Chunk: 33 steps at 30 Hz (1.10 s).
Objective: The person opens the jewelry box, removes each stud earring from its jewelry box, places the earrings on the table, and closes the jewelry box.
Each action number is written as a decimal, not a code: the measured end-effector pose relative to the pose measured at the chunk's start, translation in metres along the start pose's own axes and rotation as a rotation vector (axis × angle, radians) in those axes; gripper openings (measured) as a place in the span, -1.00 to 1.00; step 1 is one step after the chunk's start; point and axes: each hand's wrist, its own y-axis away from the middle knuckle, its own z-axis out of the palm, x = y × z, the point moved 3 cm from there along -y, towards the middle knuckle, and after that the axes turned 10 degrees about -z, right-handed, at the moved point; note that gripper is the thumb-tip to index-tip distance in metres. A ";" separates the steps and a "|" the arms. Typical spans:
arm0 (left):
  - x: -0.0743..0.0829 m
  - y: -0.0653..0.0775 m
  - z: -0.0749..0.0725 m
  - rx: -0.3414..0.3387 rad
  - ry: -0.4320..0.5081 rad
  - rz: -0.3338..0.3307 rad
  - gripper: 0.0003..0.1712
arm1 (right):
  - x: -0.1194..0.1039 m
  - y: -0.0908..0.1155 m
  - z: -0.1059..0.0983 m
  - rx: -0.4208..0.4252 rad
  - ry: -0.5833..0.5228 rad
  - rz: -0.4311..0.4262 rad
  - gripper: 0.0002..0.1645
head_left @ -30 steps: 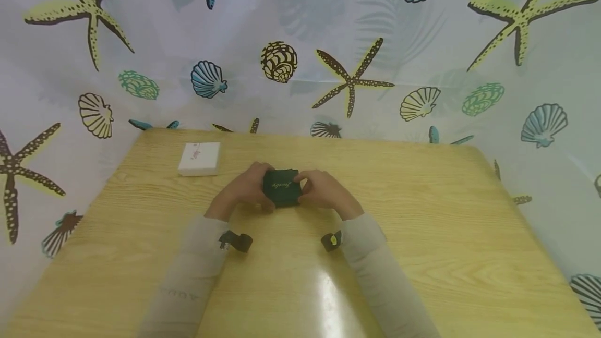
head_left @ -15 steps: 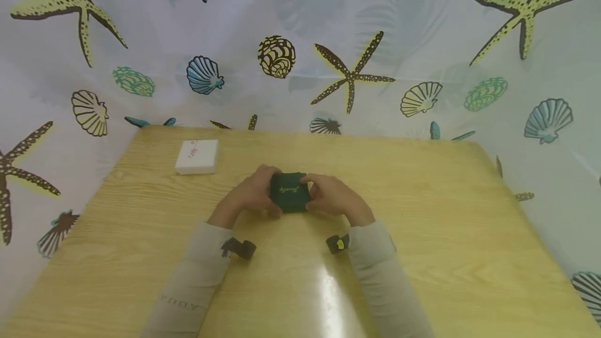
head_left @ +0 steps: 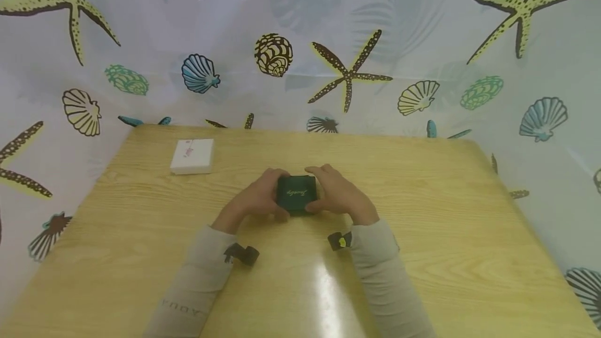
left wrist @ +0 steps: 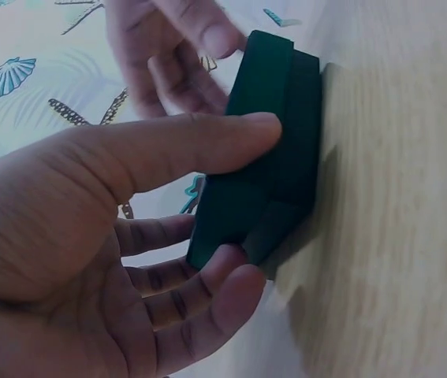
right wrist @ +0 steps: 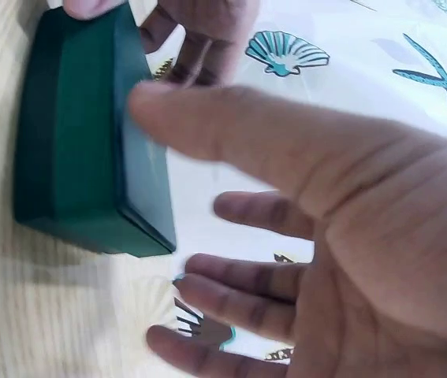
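Green box: left hand grips one side, right hand opposite.

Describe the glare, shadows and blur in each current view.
Head view: a bright glare streak near the bottom centre of the yellowish wood-grain tabletop; left wrist view: a soft dark shadow on the wood beside the dark green rectangular box; right wrist view: a pale sheen across the box's lid, and the right hand looks slightly soft.

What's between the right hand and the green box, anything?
Nothing visible: the right hand is close beside the green box. The left hand grips its other side, and the white box sits farther left, out of the way.
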 end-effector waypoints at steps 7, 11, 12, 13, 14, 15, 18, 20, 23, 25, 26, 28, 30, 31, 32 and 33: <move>-0.004 -0.002 0.005 -0.017 0.016 0.009 0.15 | 0.000 -0.006 0.008 0.008 -0.013 -0.092 0.06; -0.006 -0.002 0.005 -0.036 0.050 0.012 0.23 | 0.002 -0.008 0.010 -0.001 -0.001 -0.112 0.02; -0.006 -0.002 0.005 -0.042 0.061 0.005 0.26 | 0.002 -0.008 0.010 -0.004 -0.003 -0.111 0.02; -0.008 -0.002 0.005 -0.050 0.075 -0.001 0.28 | 0.002 -0.009 0.010 -0.006 -0.005 -0.112 0.02; -0.009 -0.002 0.005 -0.060 0.091 -0.006 0.30 | 0.003 -0.009 0.011 -0.010 -0.007 -0.112 0.02; -0.010 -0.003 0.005 -0.070 0.107 -0.016 0.31 | 0.003 -0.010 0.011 -0.014 -0.006 -0.112 0.02; -0.014 -0.003 0.006 -0.096 0.155 -0.045 0.33 | 0.003 -0.011 0.013 -0.020 -0.010 -0.118 0.01; -0.017 -0.003 0.005 -0.108 0.178 -0.062 0.32 | 0.002 -0.012 0.013 -0.024 -0.011 -0.116 0.01; -0.020 -0.004 0.004 -0.112 0.190 -0.076 0.29 | 0.001 -0.013 0.013 -0.024 -0.015 -0.119 0.02; -0.021 -0.004 0.004 -0.109 0.181 -0.072 0.26 | 0.000 -0.013 0.013 -0.021 -0.014 -0.126 0.02; -0.022 -0.004 0.004 -0.107 0.175 -0.063 0.25 | 0.000 -0.014 0.014 -0.020 -0.014 -0.129 0.02; -0.023 -0.003 0.005 -0.102 0.163 -0.045 0.22 | 0.001 -0.014 0.015 -0.018 -0.010 -0.132 0.02; -0.023 -0.003 0.005 -0.094 0.150 -0.031 0.19 | 0.001 -0.015 0.016 -0.019 -0.008 -0.132 0.02; -0.024 -0.003 0.005 -0.090 0.149 -0.025 0.19 | 0.000 -0.015 0.016 -0.019 -0.007 -0.128 0.02; -0.024 -0.003 0.005 -0.089 0.151 -0.022 0.19 | 0.000 -0.015 0.017 -0.019 -0.006 -0.128 0.02; -0.024 -0.003 0.005 -0.086 0.149 -0.022 0.19 | -0.001 -0.015 0.017 -0.018 -0.005 -0.126 0.02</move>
